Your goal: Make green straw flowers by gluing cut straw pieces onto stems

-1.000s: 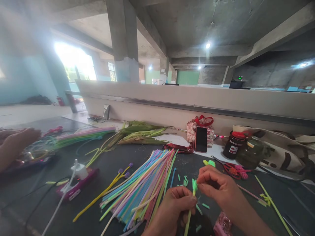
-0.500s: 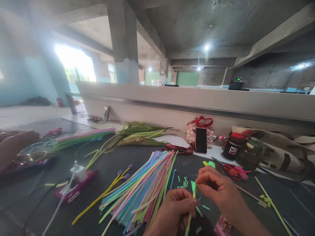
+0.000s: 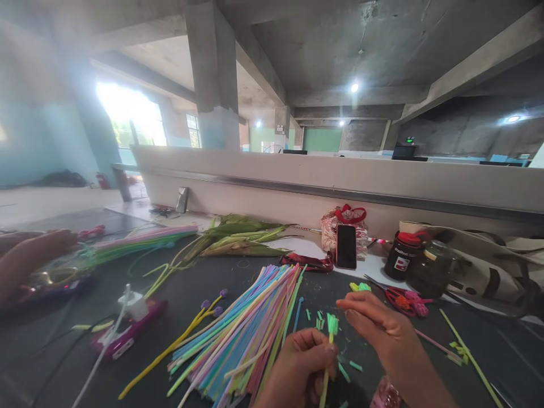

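Observation:
My left hand [image 3: 306, 362] pinches a pale yellow pipe cleaner stem [image 3: 325, 388] held upright. A tuft of short green pieces [image 3: 332, 324] sits at its tip, above my fingers. To the right of the tuft, my right hand [image 3: 385, 331] hovers with fingers stretched out and thumb apart, touching nothing that I can see. Cut green bits [image 3: 355, 366] lie scattered on the dark table around both hands. Left of my hands spreads a large bundle of pastel pipe cleaners [image 3: 244, 331]. Just beyond my right hand lies a yellow and green tufted piece [image 3: 360, 287].
Red-handled scissors [image 3: 399, 300], a phone [image 3: 345, 247] against a patterned bag [image 3: 327, 226], and a black bottle [image 3: 403, 256] stand behind. Corn husks [image 3: 246, 238], a yellow stem with purple buds [image 3: 170, 345] and a purple power strip [image 3: 127, 334] are leftward. Another person's hand [image 3: 38, 255] is far left.
My right fingers have come off the green tuft, moved slightly right and straightened. My left hand keeps its grip on the stem. The other person's hand has shifted right.

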The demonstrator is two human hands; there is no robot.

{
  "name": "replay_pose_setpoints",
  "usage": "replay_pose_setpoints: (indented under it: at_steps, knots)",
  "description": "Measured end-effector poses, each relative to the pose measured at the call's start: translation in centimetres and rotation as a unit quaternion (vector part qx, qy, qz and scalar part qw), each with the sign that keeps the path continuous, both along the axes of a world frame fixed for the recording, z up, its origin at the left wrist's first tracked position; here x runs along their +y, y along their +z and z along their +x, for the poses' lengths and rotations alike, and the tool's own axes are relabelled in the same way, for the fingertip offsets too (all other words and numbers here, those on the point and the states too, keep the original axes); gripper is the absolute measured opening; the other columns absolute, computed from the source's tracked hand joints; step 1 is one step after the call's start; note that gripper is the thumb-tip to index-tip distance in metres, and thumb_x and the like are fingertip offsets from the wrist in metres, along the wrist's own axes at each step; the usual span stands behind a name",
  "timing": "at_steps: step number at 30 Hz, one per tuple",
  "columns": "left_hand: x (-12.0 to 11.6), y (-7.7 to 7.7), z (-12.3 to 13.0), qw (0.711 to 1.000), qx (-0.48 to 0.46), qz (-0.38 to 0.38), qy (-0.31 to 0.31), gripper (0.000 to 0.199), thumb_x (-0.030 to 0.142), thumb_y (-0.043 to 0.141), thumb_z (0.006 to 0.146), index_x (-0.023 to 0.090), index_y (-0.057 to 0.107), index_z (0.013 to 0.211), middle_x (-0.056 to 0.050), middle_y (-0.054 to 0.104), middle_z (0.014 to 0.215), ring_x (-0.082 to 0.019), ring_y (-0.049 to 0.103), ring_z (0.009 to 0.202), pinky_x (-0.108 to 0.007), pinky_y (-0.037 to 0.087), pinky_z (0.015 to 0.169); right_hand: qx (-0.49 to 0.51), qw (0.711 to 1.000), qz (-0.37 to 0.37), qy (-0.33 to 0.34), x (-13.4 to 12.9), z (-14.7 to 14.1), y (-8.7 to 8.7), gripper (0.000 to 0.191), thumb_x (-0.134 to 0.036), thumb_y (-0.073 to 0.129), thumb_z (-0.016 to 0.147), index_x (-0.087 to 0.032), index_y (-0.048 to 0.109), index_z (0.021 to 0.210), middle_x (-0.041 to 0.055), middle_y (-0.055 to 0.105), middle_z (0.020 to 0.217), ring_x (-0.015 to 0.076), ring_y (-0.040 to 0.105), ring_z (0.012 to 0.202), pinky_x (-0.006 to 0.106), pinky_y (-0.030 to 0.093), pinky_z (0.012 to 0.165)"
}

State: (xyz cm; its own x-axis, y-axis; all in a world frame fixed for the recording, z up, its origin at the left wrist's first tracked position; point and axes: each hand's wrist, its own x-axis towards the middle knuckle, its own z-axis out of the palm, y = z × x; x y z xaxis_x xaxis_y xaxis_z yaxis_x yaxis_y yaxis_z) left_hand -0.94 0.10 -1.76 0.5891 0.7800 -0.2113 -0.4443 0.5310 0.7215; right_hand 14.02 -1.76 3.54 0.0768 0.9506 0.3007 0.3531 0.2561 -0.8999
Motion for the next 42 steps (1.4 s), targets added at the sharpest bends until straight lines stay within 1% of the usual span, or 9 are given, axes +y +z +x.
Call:
replay_pose_setpoints:
  at_steps: [3,5,8,11,14,17,24,36,42]
  knots:
    - [-0.2,0.2,-0.1,1.0,-0.013,0.006,0.026,0.027,0.032,0.074,0.053,0.015,0.053,0.056,0.004,0.055,0.04,-0.004,0.039,0.027,-0.016,0.02,0.029,0.088,0.995,-0.006,-0.048,-0.5,-0.3,-0.5,0.021,-0.039,0.061,0.07,-0.027,0.068,0.085,0.0016,0.057,0.093,0.0119,0.049,0.063,0.022,0.041,0.054]
    - [-0.3,0.5,-0.2,0.999,-0.024,0.014,0.037,0.026,0.031,0.076,0.051,0.015,0.055,0.056,0.004,0.055,0.04,-0.003,0.039,0.027,-0.016,0.02,0.03,0.16,0.985,-0.041,-0.042,-0.6,-0.4,-1.2,0.023,-0.039,0.065,0.066,-0.025,0.067,0.084,0.0004,0.06,0.079,0.0101,0.048,0.057,0.02,0.039,0.049]
    - [-0.6,0.9,-0.3,0.998,-0.047,0.025,0.043,0.024,0.026,0.078,0.047,0.014,0.058,0.052,0.002,0.057,0.041,-0.005,0.045,0.035,-0.015,0.027,0.036,0.238,0.962,-0.123,0.041,-0.6,-0.4,-2.5,0.027,-0.037,0.07,0.061,-0.022,0.066,0.083,-0.0022,0.057,0.061,0.0088,0.048,0.052,0.019,0.038,0.047]
    - [-0.7,0.6,-0.3,0.996,-0.066,0.04,0.033,0.02,0.023,0.079,0.047,0.014,0.061,0.052,0.0,0.06,0.048,-0.006,0.049,0.042,-0.016,0.031,0.042,0.261,0.939,-0.174,0.14,-0.7,-0.5,-2.9,0.035,-0.035,0.074,0.055,-0.02,0.066,0.086,-0.002,0.058,0.065,0.0119,0.054,0.062,0.022,0.041,0.058]
    - [-0.6,0.0,-0.3,0.994,-0.08,0.066,0.019,0.018,0.021,0.079,0.046,0.014,0.064,0.052,-0.001,0.063,0.055,-0.006,0.05,0.045,-0.017,0.03,0.044,0.253,0.932,-0.176,0.192,-1.0,-0.7,-2.5,0.037,-0.037,0.075,0.054,-0.019,0.067,0.086,-0.0011,0.06,0.068,0.0121,0.054,0.066,0.021,0.04,0.061]
    - [-0.6,-0.2,-0.4,0.993,-0.084,0.079,0.006,0.015,0.02,0.079,0.048,0.016,0.066,0.055,0.0,0.062,0.055,-0.006,0.05,0.045,-0.017,0.03,0.044,0.251,0.936,-0.168,0.183,-1.2,-0.9,-2.1,0.035,-0.039,0.075,0.053,-0.02,0.069,0.082,-0.0022,0.06,0.063,0.0097,0.05,0.06,0.019,0.037,0.056]
    - [-1.0,0.5,-0.7,0.995,-0.059,0.075,-0.004,0.015,0.023,0.078,0.05,0.016,0.066,0.055,0.002,0.059,0.048,-0.005,0.046,0.041,-0.017,0.027,0.043,0.247,0.941,-0.176,0.148,-1.1,-1.2,-2.6,0.027,-0.032,0.075,0.055,-0.019,0.069,0.078,-0.0024,0.06,0.062,0.0101,0.052,0.058,0.019,0.038,0.056]
    - [-0.9,0.5,-0.6,0.997,-0.036,0.072,0.012,0.02,0.025,0.079,0.045,0.015,0.064,0.052,0.002,0.058,0.046,-0.004,0.043,0.038,-0.016,0.026,0.042,0.245,0.942,-0.151,0.171,-1.0,-1.5,-2.0,0.023,-0.031,0.074,0.056,-0.02,0.067,0.074,-0.0028,0.06,0.061,0.0107,0.052,0.059,0.02,0.038,0.055]
    - [-1.2,0.9,-0.7,0.999,-0.025,0.046,0.014,0.023,0.027,0.08,0.044,0.014,0.063,0.053,0.002,0.055,0.043,-0.005,0.043,0.038,-0.017,0.023,0.041,0.239,0.944,-0.15,0.17,-1.1,-1.5,-1.6,0.021,-0.032,0.073,0.057,-0.017,0.067,0.072,-0.0027,0.06,0.06,0.0099,0.051,0.057,0.02,0.037,0.055]
